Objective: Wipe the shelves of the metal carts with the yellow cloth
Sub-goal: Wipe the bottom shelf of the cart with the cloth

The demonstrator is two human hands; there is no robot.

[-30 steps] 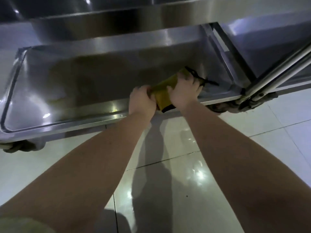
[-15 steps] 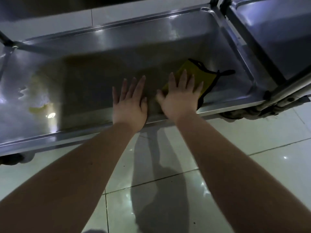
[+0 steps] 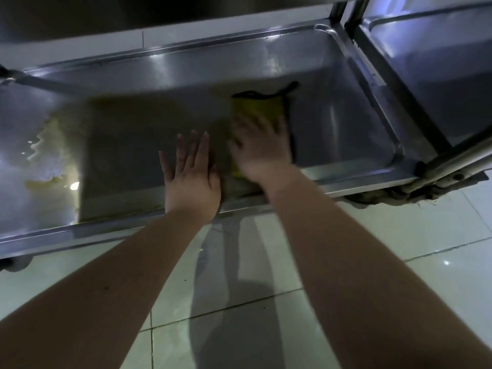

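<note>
The yellow cloth (image 3: 259, 109) with a black edge lies flat on the bottom shelf (image 3: 332, 129) of the metal cart, right of centre. My right hand (image 3: 262, 146) presses flat on the cloth with spread, blurred fingers. My left hand (image 3: 190, 173) lies flat on the bare shelf just left of the cloth, fingers straight and pointing away from me. Part of the cloth's near half is hidden under my right hand.
A yellowish wet patch (image 3: 50, 155) shows on the shelf's left part. A second cart's shelf (image 3: 439, 75) adjoins at the right, with upright posts (image 3: 343, 9) between them. Caster wheels (image 3: 372, 194) sit under the front right corner. Pale floor tiles (image 3: 399, 235) lie in front.
Both hands let go of the bunched cloth and flattened on the shelf. The cloth now lies spread, and my right hand has pushed it further in and toward the centre.
</note>
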